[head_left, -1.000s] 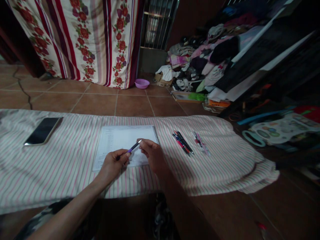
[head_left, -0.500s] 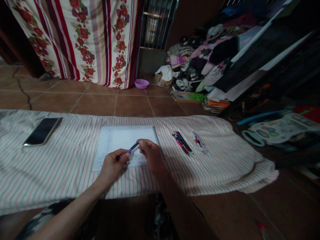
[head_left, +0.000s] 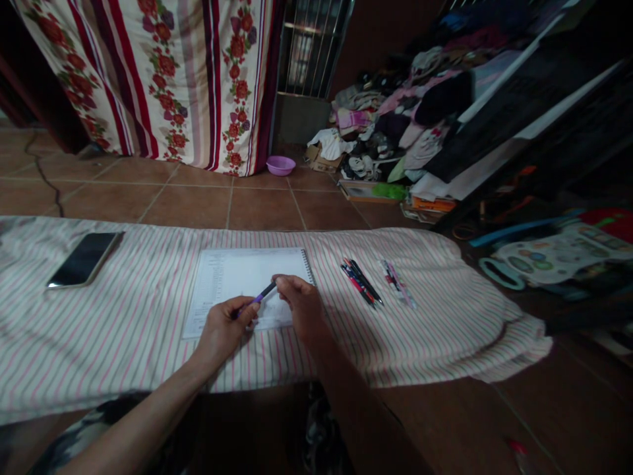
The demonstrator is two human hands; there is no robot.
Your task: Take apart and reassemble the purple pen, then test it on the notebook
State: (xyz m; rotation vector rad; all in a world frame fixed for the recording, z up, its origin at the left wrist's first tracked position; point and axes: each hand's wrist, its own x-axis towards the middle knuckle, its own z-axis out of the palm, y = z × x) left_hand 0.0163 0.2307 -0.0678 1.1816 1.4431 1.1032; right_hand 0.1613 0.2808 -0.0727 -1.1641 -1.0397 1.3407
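Both my hands hold one purple pen over a spiral notebook that lies open on a striped cloth. My left hand pinches the pen's lower end. My right hand pinches its upper, dark end with thumb and fingertips. The pen slants up to the right just above the page.
A dark phone lies on the cloth at the left. To the right of the notebook lie several pens and a further pink and white one. Beyond are tiled floor, a floral curtain, a purple bowl and piled clothes.
The white tip seen at the pen's upper end a second ago is now hidden under my right fingers. Both hands have stayed almost in place.
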